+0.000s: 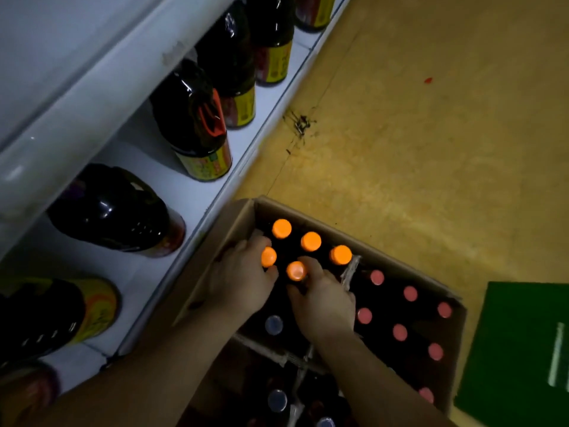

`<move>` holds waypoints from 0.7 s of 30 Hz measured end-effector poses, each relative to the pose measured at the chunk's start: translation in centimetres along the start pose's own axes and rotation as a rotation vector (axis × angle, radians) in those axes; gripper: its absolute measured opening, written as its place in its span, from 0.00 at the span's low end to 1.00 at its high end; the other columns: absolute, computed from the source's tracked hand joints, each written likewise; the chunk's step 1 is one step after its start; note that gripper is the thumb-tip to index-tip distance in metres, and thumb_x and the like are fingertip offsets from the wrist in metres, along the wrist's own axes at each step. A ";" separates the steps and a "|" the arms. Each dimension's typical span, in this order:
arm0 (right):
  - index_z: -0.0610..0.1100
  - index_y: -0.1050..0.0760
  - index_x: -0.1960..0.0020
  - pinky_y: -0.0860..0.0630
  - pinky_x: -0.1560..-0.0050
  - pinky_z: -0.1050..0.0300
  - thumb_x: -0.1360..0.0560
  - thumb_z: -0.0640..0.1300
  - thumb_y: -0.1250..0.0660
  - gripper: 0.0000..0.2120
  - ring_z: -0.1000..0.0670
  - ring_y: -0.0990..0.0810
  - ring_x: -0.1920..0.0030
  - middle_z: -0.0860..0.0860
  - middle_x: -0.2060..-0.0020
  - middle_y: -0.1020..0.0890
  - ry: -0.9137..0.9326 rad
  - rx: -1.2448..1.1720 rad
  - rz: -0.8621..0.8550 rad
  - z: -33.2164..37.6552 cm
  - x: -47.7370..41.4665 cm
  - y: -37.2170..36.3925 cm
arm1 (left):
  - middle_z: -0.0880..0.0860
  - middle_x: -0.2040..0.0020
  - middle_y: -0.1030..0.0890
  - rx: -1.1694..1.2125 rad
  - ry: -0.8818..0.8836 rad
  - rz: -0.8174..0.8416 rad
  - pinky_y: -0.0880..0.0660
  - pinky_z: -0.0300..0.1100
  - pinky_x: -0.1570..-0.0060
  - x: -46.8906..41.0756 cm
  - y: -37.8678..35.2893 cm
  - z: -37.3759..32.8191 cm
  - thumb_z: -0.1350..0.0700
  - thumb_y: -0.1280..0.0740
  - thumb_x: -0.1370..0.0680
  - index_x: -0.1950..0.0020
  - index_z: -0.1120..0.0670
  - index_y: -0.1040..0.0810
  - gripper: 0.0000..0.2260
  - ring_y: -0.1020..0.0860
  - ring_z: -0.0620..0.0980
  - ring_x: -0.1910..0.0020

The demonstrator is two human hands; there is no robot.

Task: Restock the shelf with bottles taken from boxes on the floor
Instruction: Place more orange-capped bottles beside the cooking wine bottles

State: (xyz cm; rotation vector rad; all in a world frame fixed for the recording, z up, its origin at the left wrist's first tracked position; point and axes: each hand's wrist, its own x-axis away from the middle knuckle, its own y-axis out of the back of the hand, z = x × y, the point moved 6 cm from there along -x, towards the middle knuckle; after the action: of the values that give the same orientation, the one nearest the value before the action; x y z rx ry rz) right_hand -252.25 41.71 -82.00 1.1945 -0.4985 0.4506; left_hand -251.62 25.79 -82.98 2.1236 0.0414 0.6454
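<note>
Dark, orange-capped bottles [311, 241] stand upright in an open cardboard box [228, 229] on the floor [431, 149], beside the shelf [191, 195].

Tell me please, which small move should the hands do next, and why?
Probably lift both bottles straight up. The left hand curls round the left orange-capped bottle, the right hand round the right orange-capped bottle. Both stand in the box among close neighbours, so tilting might knock those.
</note>
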 end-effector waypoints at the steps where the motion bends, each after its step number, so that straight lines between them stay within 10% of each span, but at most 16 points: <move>1: 0.59 0.34 0.29 0.31 0.38 0.45 0.21 0.57 0.36 0.21 0.45 0.23 0.35 0.52 0.37 0.21 0.001 -0.002 -0.010 0.0 -0.4 -0.2 | 0.50 0.41 0.22 -0.009 -0.022 -0.002 0.25 0.49 0.50 -0.2 -0.1 0.0 0.46 0.31 0.24 0.35 0.42 0.28 0.18 0.22 0.57 0.40; 21: 0.52 0.29 0.40 0.35 0.43 0.48 0.23 0.55 0.32 0.14 0.45 0.19 0.43 0.53 0.47 0.17 0.074 0.011 -0.177 -0.7 -1.2 -0.5 | 0.50 0.61 0.22 0.110 -0.159 -0.030 0.25 0.52 0.63 -0.6 -0.2 0.6 0.51 0.30 0.24 0.55 0.49 0.35 0.12 0.21 0.59 0.58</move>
State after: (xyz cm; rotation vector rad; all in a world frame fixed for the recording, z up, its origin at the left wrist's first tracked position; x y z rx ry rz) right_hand -252.82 42.18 -83.24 1.2164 -0.3238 0.3447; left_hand -251.81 25.32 -83.63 2.2692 0.0217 0.4641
